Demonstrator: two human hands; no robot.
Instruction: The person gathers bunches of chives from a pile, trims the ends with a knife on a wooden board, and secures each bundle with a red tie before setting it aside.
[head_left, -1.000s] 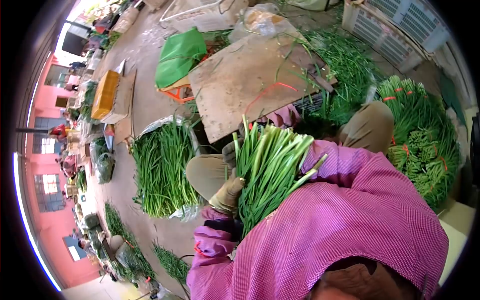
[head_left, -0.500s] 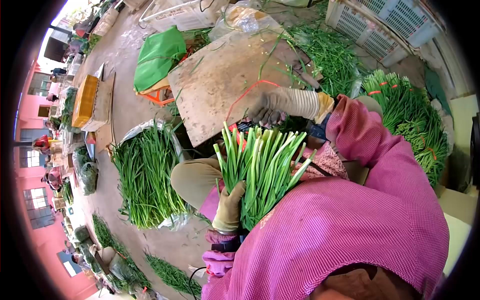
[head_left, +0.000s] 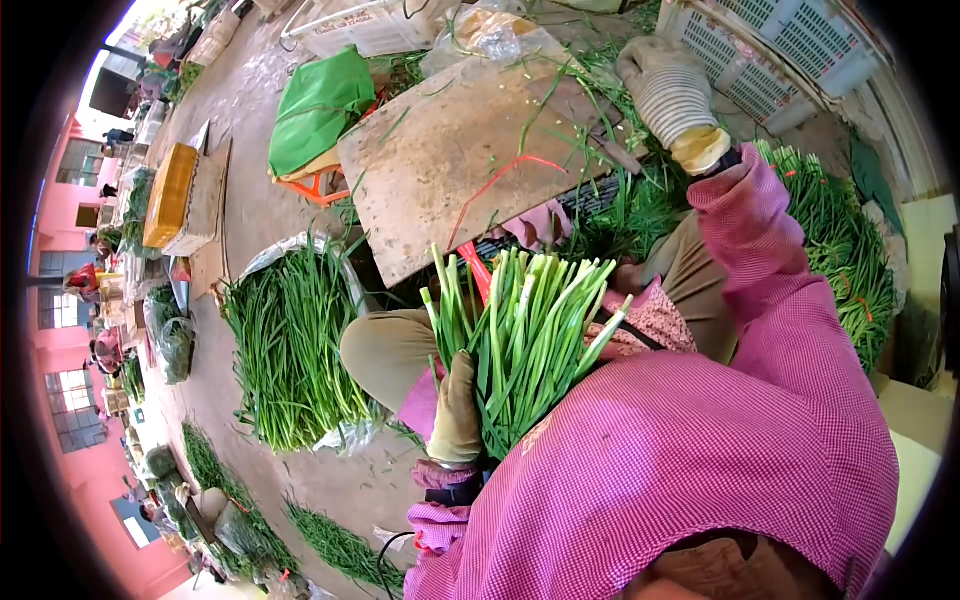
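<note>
A thick bunch of garlic chives (head_left: 530,330) leans on the lap, pale cut ends toward the board. My left hand (head_left: 456,412), in a tan glove, is closed round its left side. My right hand (head_left: 655,80), gloved with a ribbed cuff, is stretched out over loose green leaves (head_left: 640,215) beside the board, close to the stacked crates; its fingers are turned away from view. A thin red tie (head_left: 500,172) lies bent across the worn wooden board (head_left: 440,170). Red strips (head_left: 476,270) show at the bunch's cut ends.
A lined heap of chives (head_left: 295,350) lies to the left. Tied bundles (head_left: 840,250) are stacked at the right. Plastic crates (head_left: 740,70) stand upper right, and a green cloth-covered stool (head_left: 318,105) sits left of the board. Farther left are boxes (head_left: 172,200) and other people.
My right hand has moved from just above the bunch, up and right toward the crates. The board's lower edge and a pink cloth are uncovered. My left hand keeps its hold.
</note>
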